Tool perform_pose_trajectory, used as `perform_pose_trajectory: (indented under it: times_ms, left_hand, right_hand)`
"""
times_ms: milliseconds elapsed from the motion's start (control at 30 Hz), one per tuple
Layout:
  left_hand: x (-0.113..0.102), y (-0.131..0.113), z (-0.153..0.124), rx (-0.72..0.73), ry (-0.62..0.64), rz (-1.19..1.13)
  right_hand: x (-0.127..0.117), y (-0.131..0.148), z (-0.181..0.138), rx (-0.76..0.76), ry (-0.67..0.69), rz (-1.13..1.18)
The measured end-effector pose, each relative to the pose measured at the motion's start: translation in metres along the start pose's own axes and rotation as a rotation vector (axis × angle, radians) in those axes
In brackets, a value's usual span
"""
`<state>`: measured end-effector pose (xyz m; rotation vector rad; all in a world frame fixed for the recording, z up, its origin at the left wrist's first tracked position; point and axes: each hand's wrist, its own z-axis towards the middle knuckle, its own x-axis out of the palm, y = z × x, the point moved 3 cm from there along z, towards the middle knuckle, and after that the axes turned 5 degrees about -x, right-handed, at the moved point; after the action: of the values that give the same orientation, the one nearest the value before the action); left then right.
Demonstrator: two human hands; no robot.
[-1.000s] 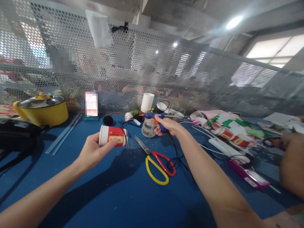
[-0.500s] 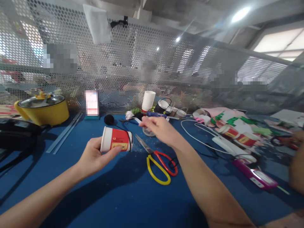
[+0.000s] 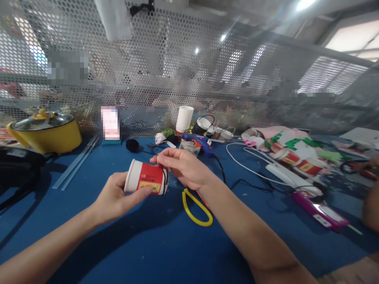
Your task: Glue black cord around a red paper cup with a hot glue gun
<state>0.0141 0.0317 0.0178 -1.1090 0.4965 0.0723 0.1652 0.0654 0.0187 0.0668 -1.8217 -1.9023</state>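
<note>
My left hand (image 3: 114, 197) is wrapped round a red and white paper cup (image 3: 145, 176), held on its side with its banded end to the right. Black yarn (image 3: 165, 179) lies round that end. Fingers pinched, my right hand (image 3: 183, 167) is at this end of the cup and appears to grip the yarn; the fingertips partly hide it. A black yarn ball (image 3: 132, 145) lies behind the cup. Under my right wrist are scissors, of which mainly the yellow handle (image 3: 197, 209) shows.
A blue glue gun (image 3: 197, 141) lies behind my right hand. Farther back stand stacked paper cups (image 3: 185, 118) and a phone (image 3: 110, 124). On the left is a yellow pot (image 3: 47, 134); on the right are a power strip (image 3: 291, 179), a purple device (image 3: 319, 211) and another person's arm (image 3: 371, 205).
My right hand has moved left and down, from in front of the glue gun to the cup's banded end. It now covers the scissor blades. My left hand keeps its hold on the cup.
</note>
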Motion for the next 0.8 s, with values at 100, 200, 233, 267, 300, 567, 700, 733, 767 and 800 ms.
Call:
perform_pose_trajectory:
  times_ms: [100, 200, 233, 267, 300, 567, 700, 733, 767, 800]
  left_hand:
    - [0.001, 0.008, 0.002, -0.186, -0.058, -0.160]
    - [0.002, 0.014, 0.004, -0.292, -0.063, -0.288]
    - [0.002, 0.015, 0.004, -0.316, -0.062, -0.318]
    - [0.003, 0.016, 0.005, -0.337, -0.061, -0.342]
    - [0.003, 0.016, 0.005, -0.356, -0.062, -0.358]
    - [0.005, 0.011, 0.004, -0.405, -0.061, -0.376]
    - [0.006, 0.012, 0.003, -0.401, -0.064, -0.389]
    - [0.006, 0.012, 0.003, -0.399, -0.065, -0.387]
    - [0.006, 0.012, 0.003, -0.395, -0.066, -0.382]
    - [0.006, 0.012, 0.003, -0.391, -0.067, -0.375]
  right_hand:
    - [-0.005, 0.008, -0.001, -0.113, -0.043, -0.011]
    - [-0.009, 0.012, -0.001, -0.164, -0.053, -0.053]
    - [-0.010, 0.012, -0.001, -0.173, -0.066, -0.068]
    - [-0.011, 0.012, 0.000, -0.183, -0.082, -0.082]
    - [-0.012, 0.011, 0.000, -0.193, -0.096, -0.099]
    - [-0.019, 0.003, 0.008, -0.247, -0.138, -0.221]
    - [-0.019, 0.002, 0.009, -0.248, -0.154, -0.278]
    - [-0.018, 0.002, 0.009, -0.245, -0.159, -0.292]
    - [-0.018, 0.002, 0.009, -0.241, -0.164, -0.304]
    - [-0.018, 0.002, 0.009, -0.239, -0.169, -0.316]
